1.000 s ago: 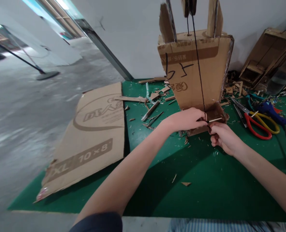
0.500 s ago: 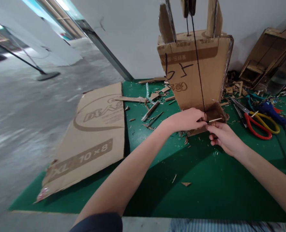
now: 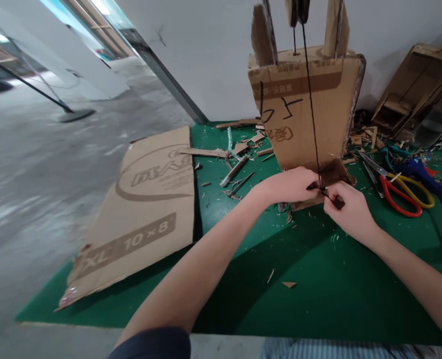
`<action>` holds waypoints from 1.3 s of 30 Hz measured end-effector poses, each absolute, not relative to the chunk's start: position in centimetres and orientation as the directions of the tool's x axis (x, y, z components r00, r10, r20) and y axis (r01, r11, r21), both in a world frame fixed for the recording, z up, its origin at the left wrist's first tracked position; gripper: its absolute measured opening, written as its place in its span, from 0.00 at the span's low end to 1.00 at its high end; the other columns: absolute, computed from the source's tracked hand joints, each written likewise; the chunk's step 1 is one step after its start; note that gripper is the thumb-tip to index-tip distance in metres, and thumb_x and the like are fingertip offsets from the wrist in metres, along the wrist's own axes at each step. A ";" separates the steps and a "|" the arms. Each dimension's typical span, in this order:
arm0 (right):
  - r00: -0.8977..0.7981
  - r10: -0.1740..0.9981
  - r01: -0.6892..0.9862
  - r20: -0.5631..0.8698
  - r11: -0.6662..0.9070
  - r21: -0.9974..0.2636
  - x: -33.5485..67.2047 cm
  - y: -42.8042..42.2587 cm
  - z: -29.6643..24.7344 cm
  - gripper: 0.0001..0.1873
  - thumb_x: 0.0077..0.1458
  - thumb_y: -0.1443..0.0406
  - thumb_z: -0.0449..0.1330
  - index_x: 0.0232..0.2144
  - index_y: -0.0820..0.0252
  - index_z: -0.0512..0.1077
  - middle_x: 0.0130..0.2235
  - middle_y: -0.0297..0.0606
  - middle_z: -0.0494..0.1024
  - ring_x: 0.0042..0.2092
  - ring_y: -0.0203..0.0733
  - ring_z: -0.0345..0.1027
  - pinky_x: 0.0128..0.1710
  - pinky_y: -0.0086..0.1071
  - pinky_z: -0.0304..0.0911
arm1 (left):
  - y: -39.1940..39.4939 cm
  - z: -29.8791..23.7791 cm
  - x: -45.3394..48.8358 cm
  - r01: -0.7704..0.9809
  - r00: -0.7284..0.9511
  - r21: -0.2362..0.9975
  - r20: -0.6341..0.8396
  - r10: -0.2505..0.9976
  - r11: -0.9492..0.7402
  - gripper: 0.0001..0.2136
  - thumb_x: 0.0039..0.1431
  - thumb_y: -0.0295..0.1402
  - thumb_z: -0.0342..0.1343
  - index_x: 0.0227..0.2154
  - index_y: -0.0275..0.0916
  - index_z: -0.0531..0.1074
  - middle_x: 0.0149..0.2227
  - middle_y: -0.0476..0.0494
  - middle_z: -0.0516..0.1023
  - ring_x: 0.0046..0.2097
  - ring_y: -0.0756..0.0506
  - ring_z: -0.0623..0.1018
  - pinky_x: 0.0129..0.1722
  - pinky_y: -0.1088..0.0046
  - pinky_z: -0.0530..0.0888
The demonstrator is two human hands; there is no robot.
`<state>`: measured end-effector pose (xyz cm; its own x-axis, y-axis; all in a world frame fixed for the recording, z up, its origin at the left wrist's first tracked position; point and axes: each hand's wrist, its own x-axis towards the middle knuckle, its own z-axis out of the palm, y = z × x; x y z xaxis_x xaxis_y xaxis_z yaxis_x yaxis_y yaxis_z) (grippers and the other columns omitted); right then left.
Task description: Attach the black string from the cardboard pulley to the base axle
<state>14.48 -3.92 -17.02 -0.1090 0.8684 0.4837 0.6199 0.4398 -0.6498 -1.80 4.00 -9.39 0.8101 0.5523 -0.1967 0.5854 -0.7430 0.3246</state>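
A tall cardboard structure [image 3: 303, 109] stands on the green mat [image 3: 318, 279], with a black string [image 3: 309, 89] running down its front. At its foot my left hand [image 3: 288, 185] is closed in a pinch on the lower end of that string. My right hand [image 3: 350, 209] meets it from the right, fingers pinched on the string's end, which trails a little past my fingers. The thin wooden stick seen earlier is hidden behind my right hand.
A flat cardboard sheet [image 3: 146, 199] marked "10×8" lies at the left, overhanging the mat. Red and yellow scissors [image 3: 403, 192] and a blue tool [image 3: 420, 172] lie to the right. Cardboard scraps [image 3: 239, 154] litter the mat behind; more cardboard pieces [image 3: 411, 99] lean on the wall.
My right hand has risen and moved left to meet my left hand at the string, covering the small stick. My left hand has stayed put.
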 end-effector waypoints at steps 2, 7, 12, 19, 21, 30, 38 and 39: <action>-0.073 0.930 0.478 0.361 0.351 -0.806 14.5 -4.0 -17.2 0.11 0.54 0.66 0.54 0.23 0.56 0.55 0.26 0.31 0.66 0.25 0.33 0.65 0.25 0.28 0.59 | 4.1 -9.4 -1.8 0.584 0.811 0.334 -0.195 0.552 -0.740 0.10 0.58 0.33 0.47 0.29 0.36 0.72 0.29 0.46 0.77 0.26 0.51 0.70 0.25 0.74 0.60; -0.109 0.992 0.294 0.064 0.094 -0.951 14.5 -4.2 -17.1 0.12 0.57 0.58 0.55 0.26 0.55 0.58 0.18 0.25 0.64 0.16 0.32 0.62 0.17 0.26 0.55 | 4.2 -9.6 -1.9 0.581 0.812 0.335 -0.184 0.553 -0.742 0.10 0.58 0.33 0.48 0.28 0.36 0.72 0.28 0.46 0.76 0.25 0.51 0.69 0.25 0.74 0.60; -0.119 0.964 0.539 0.238 0.264 -0.800 14.8 -4.2 -16.6 0.13 0.58 0.60 0.53 0.24 0.55 0.56 0.19 0.25 0.62 0.19 0.30 0.56 0.20 0.26 0.51 | 4.3 -9.6 -2.0 0.578 0.814 0.341 -0.181 0.552 -0.741 0.11 0.58 0.34 0.47 0.27 0.36 0.72 0.28 0.46 0.76 0.25 0.51 0.69 0.25 0.74 0.60; -0.475 0.706 0.790 0.526 0.605 -0.099 15.5 -4.5 -15.8 0.08 0.57 0.67 0.54 0.25 0.60 0.66 0.28 0.39 0.72 0.35 0.42 0.64 0.33 0.32 0.58 | 4.3 -9.9 -2.1 0.587 0.807 0.340 -0.176 0.563 -0.734 0.10 0.58 0.35 0.48 0.28 0.38 0.72 0.29 0.47 0.77 0.27 0.51 0.70 0.25 0.74 0.60; -0.544 0.660 0.772 0.517 0.636 0.001 15.4 -4.5 -15.7 0.07 0.56 0.67 0.55 0.27 0.62 0.69 0.31 0.42 0.75 0.40 0.46 0.64 0.39 0.36 0.60 | 4.2 -9.9 -2.1 0.596 0.800 0.334 -0.179 0.572 -0.730 0.10 0.58 0.35 0.48 0.28 0.38 0.71 0.29 0.47 0.77 0.27 0.51 0.70 0.25 0.73 0.60; -0.686 0.443 0.672 0.578 0.691 0.268 15.0 -4.8 -15.5 0.16 0.57 0.71 0.53 0.19 0.59 0.68 0.21 0.36 0.69 0.31 0.40 0.60 0.43 0.37 0.59 | 4.2 -9.7 -1.9 0.613 0.789 0.298 -0.197 0.581 -0.731 0.12 0.60 0.35 0.46 0.29 0.37 0.72 0.27 0.45 0.76 0.25 0.51 0.69 0.24 0.73 0.59; -0.571 0.684 0.788 0.453 0.611 0.071 14.6 -5.1 -16.5 0.19 0.64 0.65 0.47 0.21 0.60 0.66 0.21 0.35 0.68 0.23 0.35 0.57 0.23 0.33 0.41 | 3.9 -9.4 -1.9 0.663 0.746 0.291 -0.173 0.644 -0.690 0.13 0.62 0.37 0.45 0.32 0.37 0.73 0.26 0.46 0.76 0.24 0.51 0.70 0.25 0.73 0.62; -0.573 0.694 0.790 0.437 0.610 0.066 14.7 -5.0 -16.7 0.20 0.64 0.65 0.47 0.21 0.60 0.66 0.20 0.35 0.68 0.22 0.35 0.56 0.23 0.33 0.39 | 3.9 -9.3 -2.0 0.665 0.743 0.294 -0.172 0.646 -0.687 0.14 0.63 0.37 0.45 0.33 0.37 0.73 0.27 0.46 0.76 0.24 0.50 0.71 0.26 0.73 0.63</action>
